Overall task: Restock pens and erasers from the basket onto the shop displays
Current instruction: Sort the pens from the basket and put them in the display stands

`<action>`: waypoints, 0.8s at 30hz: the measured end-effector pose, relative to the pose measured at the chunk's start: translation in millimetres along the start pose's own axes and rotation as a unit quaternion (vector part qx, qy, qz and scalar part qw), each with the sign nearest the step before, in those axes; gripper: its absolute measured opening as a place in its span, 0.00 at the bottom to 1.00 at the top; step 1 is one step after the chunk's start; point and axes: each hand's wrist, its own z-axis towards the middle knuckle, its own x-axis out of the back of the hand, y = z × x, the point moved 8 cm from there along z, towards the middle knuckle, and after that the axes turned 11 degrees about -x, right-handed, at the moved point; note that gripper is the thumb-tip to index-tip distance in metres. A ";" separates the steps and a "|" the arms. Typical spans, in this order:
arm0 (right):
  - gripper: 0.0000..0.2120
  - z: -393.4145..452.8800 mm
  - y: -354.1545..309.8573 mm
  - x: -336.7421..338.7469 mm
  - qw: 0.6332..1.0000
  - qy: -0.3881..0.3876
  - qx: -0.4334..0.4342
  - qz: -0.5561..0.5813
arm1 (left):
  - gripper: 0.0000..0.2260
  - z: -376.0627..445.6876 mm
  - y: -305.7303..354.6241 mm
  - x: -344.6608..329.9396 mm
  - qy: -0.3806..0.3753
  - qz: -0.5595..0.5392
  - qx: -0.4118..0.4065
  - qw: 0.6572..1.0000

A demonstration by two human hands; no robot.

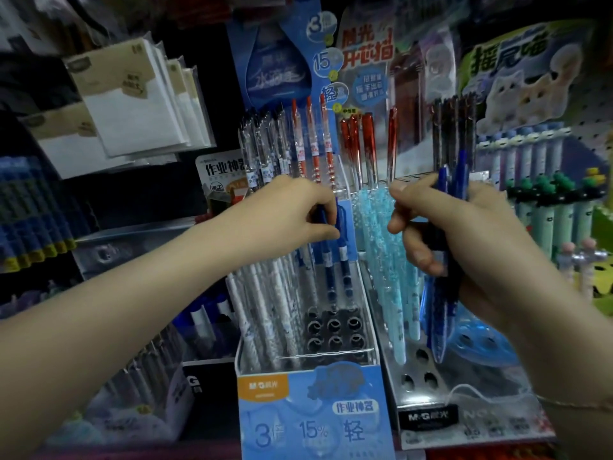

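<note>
My left hand (pixel 292 210) pinches the top of a dark blue pen (pixel 326 260) that stands in the clear pen display box (pixel 308 390) with the blue front card. Another blue pen (pixel 344 257) stands beside it, and white pens (pixel 265 310) fill the box's left side. Several round holes (pixel 333 325) in the box's black base show bare. My right hand (pixel 441 234) grips a bundle of blue pens (pixel 441 313), their tips pointing down over the neighbouring clear display (pixel 428 383).
Light blue pens (pixel 391 260) stand in the right display. Red pens (pixel 361 144) and black pens (pixel 454 127) fill the rack behind. Packs of white paper (pixel 132 104) hang at upper left. Green character pens (pixel 557 207) stand on the right.
</note>
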 end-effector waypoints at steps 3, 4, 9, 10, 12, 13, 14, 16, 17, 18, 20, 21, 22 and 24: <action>0.15 1.4 6.8 -6.3 0.999 -0.024 -0.032 0.033 | 0.06 4.4 4.2 -3.8 -0.024 0.064 -0.025 0.997; 0.15 1.9 9.6 -8.8 0.997 -0.033 -0.045 0.050 | 0.07 5.9 5.6 -4.8 -0.029 0.086 -0.034 0.995; 0.15 2.6 20.0 -22.6 0.977 -0.085 -0.107 0.163 | 0.09 2.5 16.0 7.0 0.002 0.124 -0.024 0.992; 0.16 2.1 19.6 -23.2 0.977 -0.083 -0.103 0.167 | 0.09 -1.7 21.7 16.5 0.050 0.079 -0.020 0.995; 0.17 1.1 16.2 -22.0 0.980 -0.061 -0.081 0.173 | 0.11 -14.7 35.7 29.8 0.124 -0.103 -0.011 0.987; 0.16 1.3 14.4 -20.0 0.980 -0.044 -0.067 0.183 | 0.15 -20.6 44.8 27.2 0.110 -0.200 -0.006 0.974; 0.16 1.9 13.9 -17.5 0.979 -0.022 -0.056 0.194 | 0.18 -26.4 54.6 17.8 0.067 -0.270 0.008 0.960; 0.18 2.4 14.4 -11.8 0.981 0.040 -0.041 0.183 | 0.21 -38.8 68.6 -5.5 -0.018 -0.314 0.043 0.948; 0.18 1.8 14.2 -10.2 0.984 0.070 -0.032 0.163 | 0.19 -43.5 70.7 -12.5 -0.027 -0.302 0.056 0.951; 0.18 1.1 14.0 -10.0 0.985 0.094 -0.022 0.146 | 0.16 -46.1 71.1 -14.2 -0.015 -0.282 0.063 0.957; 0.19 0.1 14.8 -13.8 0.986 0.124 -0.014 0.113 | 0.13 -49.2 69.9 -12.2 0.011 -0.242 0.070 0.968; 0.19 -0.5 16.4 -17.1 0.986 0.133 -0.018 0.098 | 0.12 -50.2 69.2 -11.3 0.014 -0.217 0.071 0.974; 0.19 -0.5 18.3 -20.9 0.986 0.135 -0.024 0.090 | 0.11 -51.1 68.6 -10.6 0.018 -0.191 0.071 0.979; 0.20 -1.1 20.1 -29.5 0.988 0.124 -0.027 0.092 | 0.11 -52.8 66.7 -9.8 0.032 -0.156 0.074 0.984</action>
